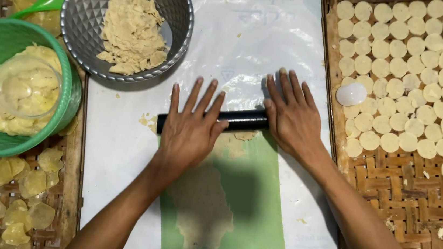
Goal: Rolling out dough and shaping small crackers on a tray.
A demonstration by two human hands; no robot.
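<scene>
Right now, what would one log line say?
left hand, right hand: flat on black cylindrical rolling pin | thin beige dough sheet under it

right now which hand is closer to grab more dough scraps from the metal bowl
Left, probably. The left hand lies flat on the black rolling pin just below the metal bowl of dough scraps. The right hand presses the pin's other end, nearer the woven tray.
</scene>
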